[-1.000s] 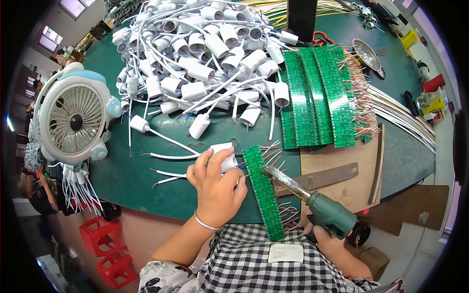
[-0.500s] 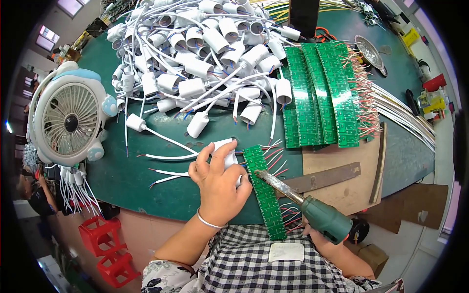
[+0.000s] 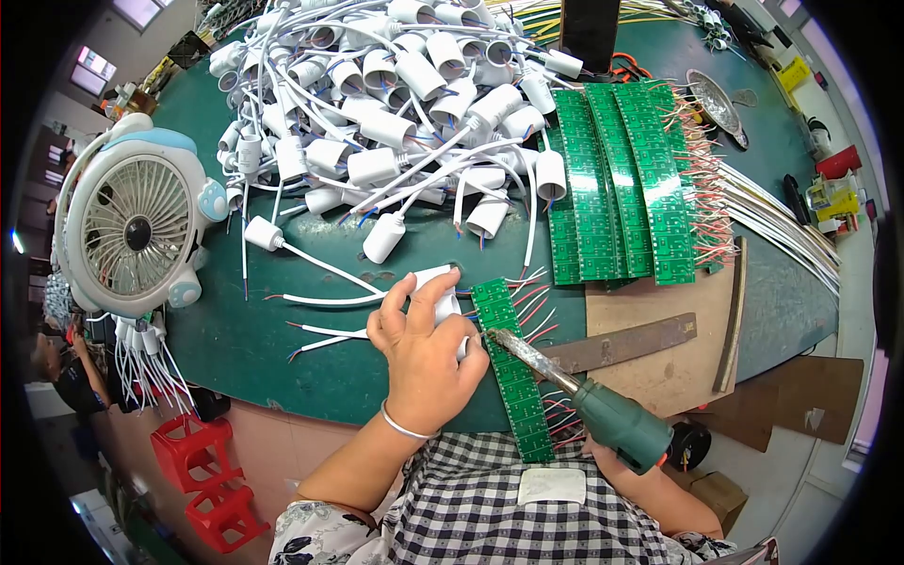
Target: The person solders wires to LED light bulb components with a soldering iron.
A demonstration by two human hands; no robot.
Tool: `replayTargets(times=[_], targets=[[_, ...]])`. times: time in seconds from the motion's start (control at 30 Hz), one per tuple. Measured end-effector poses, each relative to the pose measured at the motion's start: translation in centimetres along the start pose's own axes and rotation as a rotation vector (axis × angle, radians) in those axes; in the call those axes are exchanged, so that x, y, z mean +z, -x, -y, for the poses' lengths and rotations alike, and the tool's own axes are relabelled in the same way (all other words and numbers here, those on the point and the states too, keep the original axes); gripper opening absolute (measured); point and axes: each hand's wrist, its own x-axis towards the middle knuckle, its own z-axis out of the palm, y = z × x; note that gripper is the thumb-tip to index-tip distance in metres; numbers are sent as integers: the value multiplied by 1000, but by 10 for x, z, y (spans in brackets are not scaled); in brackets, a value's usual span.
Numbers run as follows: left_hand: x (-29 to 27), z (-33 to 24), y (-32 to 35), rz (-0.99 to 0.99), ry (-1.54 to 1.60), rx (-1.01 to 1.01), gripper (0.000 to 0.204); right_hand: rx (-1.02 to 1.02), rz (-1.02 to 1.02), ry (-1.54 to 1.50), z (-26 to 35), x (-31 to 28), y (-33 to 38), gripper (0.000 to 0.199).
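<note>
Crossing the table edge, the circuit strip borders bare tabletop.

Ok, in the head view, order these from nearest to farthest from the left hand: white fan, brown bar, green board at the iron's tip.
1. Green board, just right of the left hand
2. Brown bar, farther right, past the board
3. White fan, far left

On and around 1 tabletop are 2 hands, 1 bracelet, 1 soldering iron, 1 separate board, at least 4 stacked boards, 1 metal bar, 1 wooden strip, 1 dish, 1 fan, 2 stools and a heap of sockets too overlapped to count.
</note>
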Motion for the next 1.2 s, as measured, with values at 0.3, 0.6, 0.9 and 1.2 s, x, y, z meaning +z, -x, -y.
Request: replayTargets(times=[0.3,0.6,0.9,1.2], targets=[[3,-2,1,-25,-16,-21,8,80,-15,70,-1,1,3,28],[2,-1,0,-23,-7,-17,8,108,-58,93,-8,4,11,28],[3,-1,-1,-31,-2,-20,9,-68,4,79,-2,2,-2,13],[2,-2,0,-29,0,-19,9,102,22,47,3,3,3,16]])
